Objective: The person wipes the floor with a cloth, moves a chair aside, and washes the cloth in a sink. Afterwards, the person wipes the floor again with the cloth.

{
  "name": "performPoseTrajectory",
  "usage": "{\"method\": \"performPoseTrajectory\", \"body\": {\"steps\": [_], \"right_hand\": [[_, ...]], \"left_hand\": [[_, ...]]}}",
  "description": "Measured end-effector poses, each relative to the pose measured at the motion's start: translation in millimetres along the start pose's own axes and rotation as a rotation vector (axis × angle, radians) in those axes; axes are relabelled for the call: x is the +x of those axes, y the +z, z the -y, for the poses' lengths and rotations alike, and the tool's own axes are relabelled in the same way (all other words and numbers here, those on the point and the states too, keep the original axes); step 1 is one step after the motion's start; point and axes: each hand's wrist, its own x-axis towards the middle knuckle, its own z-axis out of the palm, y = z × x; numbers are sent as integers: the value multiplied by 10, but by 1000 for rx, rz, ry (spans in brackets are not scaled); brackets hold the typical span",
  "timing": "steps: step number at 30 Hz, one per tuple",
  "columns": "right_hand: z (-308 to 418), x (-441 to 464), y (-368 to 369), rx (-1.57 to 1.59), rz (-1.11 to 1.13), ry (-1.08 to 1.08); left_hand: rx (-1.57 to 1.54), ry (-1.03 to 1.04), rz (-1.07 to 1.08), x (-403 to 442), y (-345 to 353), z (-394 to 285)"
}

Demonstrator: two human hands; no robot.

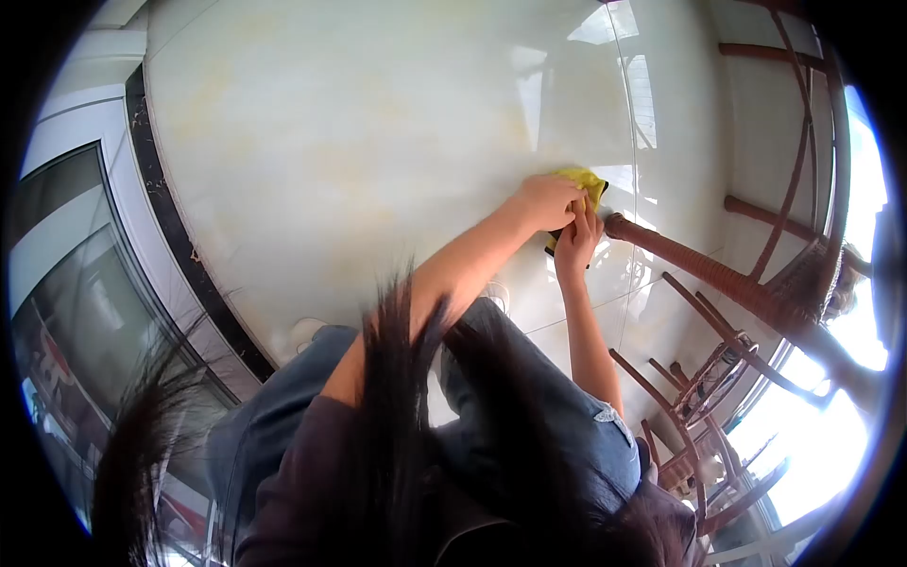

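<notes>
A yellow cloth with dark edging (586, 178) is bunched between my hands, low over the glossy tile floor (359, 142). My left hand (548, 200) reaches across from the left and is closed on the cloth. Just below it, my right hand (578, 242) grips the same cloth, with its fingers touching the left hand. Part of the cloth is hidden behind the fingers. Close to the right of both hands is the end of a brown wrapped furniture leg (619, 226).
The wrapped leg belongs to a large brown rattan frame (737, 274) on the right. A smaller rattan chair (699, 397) stands at the lower right. A white-framed glass door (113, 151) and a dark floor strip (179, 236) are on the left. Dark hair hangs across the lower view.
</notes>
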Motion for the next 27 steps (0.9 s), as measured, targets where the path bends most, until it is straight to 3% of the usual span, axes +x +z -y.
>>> {"method": "performPoseTrajectory", "body": {"steps": [1,2,5,9,15,17,21,23,24,26,27], "right_hand": [[74,63,54,5,-3,0],[145,164,118,6,-42,-60],[335,428,442,-128,-103,-69],[601,803,684,-213,-47,19],[1246,696,890,-165,126,-405],[1412,369,960,-129,297,-585],[1757,-450,1198,45,670,-1017],[1860,-907,1509,237,769,-1163],[1850,-1056,1698,253,770,-1187],[1956,-1327,1878,242,758,-1056],[2102,-1154,1597,337,715,-1067]], "left_hand": [[-52,116,-180,-96,5,87],[90,206,-358,-129,48,180],[292,34,-527,-132,-33,237],[270,-17,-560,-54,-461,413],[443,-61,-482,-843,-902,983],[414,-103,-242,-1359,-943,1118],[237,-140,103,-2619,-377,1549],[186,-279,466,-3060,-152,1562],[184,-304,455,-3251,-66,1546],[160,-219,212,-3619,94,1501],[154,-246,211,-3719,94,1462]]}}
